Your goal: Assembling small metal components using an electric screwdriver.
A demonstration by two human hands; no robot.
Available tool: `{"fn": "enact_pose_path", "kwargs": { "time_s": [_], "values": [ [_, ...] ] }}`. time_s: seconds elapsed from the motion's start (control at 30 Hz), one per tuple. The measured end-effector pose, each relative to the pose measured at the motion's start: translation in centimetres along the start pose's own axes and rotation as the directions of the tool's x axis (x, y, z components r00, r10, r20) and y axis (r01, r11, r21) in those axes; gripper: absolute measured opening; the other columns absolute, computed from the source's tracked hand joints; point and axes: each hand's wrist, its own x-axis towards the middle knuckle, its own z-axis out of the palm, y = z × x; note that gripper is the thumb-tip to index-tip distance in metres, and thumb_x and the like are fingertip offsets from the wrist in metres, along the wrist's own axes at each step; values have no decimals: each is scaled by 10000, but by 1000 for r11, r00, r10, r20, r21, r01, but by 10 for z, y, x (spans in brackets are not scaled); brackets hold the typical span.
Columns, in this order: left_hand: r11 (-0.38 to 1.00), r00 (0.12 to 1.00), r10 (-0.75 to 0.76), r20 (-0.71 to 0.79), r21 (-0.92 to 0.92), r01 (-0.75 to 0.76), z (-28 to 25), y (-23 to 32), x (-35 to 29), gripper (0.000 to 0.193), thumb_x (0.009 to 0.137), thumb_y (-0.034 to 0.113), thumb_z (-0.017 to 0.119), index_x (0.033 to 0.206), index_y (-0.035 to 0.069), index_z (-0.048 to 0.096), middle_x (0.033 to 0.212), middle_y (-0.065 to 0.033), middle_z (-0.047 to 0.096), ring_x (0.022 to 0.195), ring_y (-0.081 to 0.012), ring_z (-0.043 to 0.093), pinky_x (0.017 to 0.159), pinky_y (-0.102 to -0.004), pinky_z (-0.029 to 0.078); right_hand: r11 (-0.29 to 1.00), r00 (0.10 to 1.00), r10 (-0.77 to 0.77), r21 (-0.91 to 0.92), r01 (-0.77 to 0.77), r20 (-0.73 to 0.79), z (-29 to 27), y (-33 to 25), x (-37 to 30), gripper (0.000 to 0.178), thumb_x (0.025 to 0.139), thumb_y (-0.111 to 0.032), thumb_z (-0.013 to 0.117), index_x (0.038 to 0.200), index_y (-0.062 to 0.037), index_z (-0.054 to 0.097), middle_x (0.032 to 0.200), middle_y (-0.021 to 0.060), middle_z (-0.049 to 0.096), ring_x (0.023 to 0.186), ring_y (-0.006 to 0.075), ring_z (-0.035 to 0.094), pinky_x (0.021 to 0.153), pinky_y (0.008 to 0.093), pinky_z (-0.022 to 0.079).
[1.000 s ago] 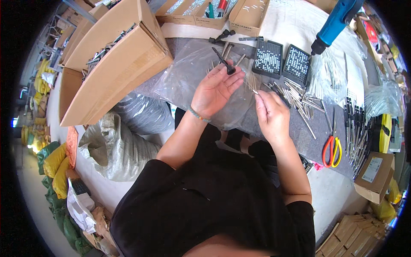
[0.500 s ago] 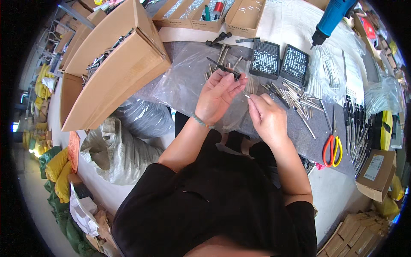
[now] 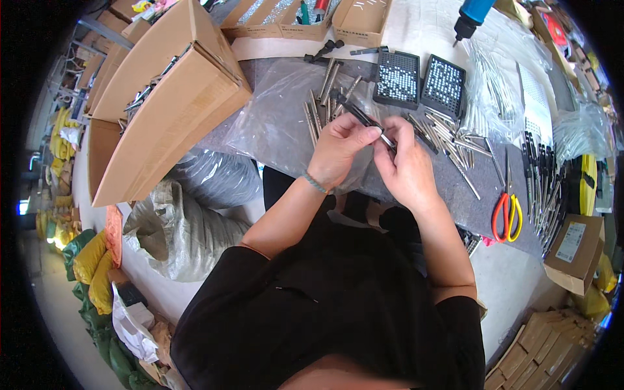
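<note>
My left hand [image 3: 341, 146] is closed around a slim black plastic part [image 3: 356, 112], which points up and to the left past the fingertips. At its lower end a short silver rod [image 3: 388, 140] shows, running into the grip of my right hand [image 3: 408, 166], whose thumb and fingers are pinched on it. The two hands nearly touch over the front of the grey mat. Just beyond them, loose metal tubes [image 3: 330, 81] lie on a clear plastic bag [image 3: 276, 117].
Two black trays of small pale pieces [image 3: 398, 77] [image 3: 444, 86] stand behind, below a hanging blue power screwdriver [image 3: 472, 16]. Metal rods [image 3: 448, 140], red-and-yellow scissors [image 3: 507, 211] and black-ended rods [image 3: 536, 179] lie to the right. A large cardboard box [image 3: 172, 123] stands at left.
My hands have come together. The black part has swung to point up-left, and its lower end now meets my right fingers. The view has shifted slightly.
</note>
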Motion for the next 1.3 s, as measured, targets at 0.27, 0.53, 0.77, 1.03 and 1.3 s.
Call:
{"fn": "enact_pose_path", "kwargs": {
  "time_s": [0.27, 0.53, 0.77, 1.03, 1.3],
  "values": [
    [978, 993, -114, -42, 170, 119, -6, -22, 8, 129, 827, 60, 653, 948, 28, 621, 879, -30, 640, 806, -107, 585, 756, -257, 474, 993, 998, 69, 100, -68, -10, 2, 34, -19, 391, 799, -128, 614, 1147, -46, 455, 949, 174, 627, 846, 365, 612, 726, 407, 492],
    [978, 977, -198, 82, 84, 191, 3, -27, 8, 219, 933, 179, 512, 1061, 9, 567, 1044, -85, 605, 984, -169, 570, 877, -322, 455, 975, 982, 117, 205, -85, -146, 1, 34, -33, 194, 848, -166, 611, 1016, -71, 593, 929, 152, 638, 822, 332, 630, 684, 373, 501],
    [975, 969, -216, 117, 77, 208, 2, -30, 4, 339, 985, 246, 379, 1161, -15, 506, 1148, -143, 572, 1035, -208, 564, 890, -347, 450, 846, 956, 289, 454, -281, 53, 2, 31, -33, 192, 881, -168, 588, 1009, -25, 585, 840, 112, 639, 740, 233, 633, 650, 312, 492],
    [980, 970, -198, 139, -3, 200, -3, -32, 5, 331, 973, 254, 426, 1113, -25, 537, 1109, -139, 586, 1021, -202, 560, 898, -344, 445, 708, 899, 387, 558, -434, 208, 4, 29, -30, 194, 905, -156, 559, 1015, 1, 583, 791, 64, 614, 712, 113, 576, 658, 268, 474],
    [985, 976, -174, 133, 11, 174, -6, -36, 5, 331, 974, 259, 423, 1111, -23, 530, 1104, -142, 586, 1002, -202, 565, 883, -348, 451, 830, 939, 327, 443, -338, 102, 7, 28, -28, 249, 912, -193, 535, 1051, 7, 587, 824, 120, 641, 743, 187, 614, 685, 300, 480]
  ]
}}
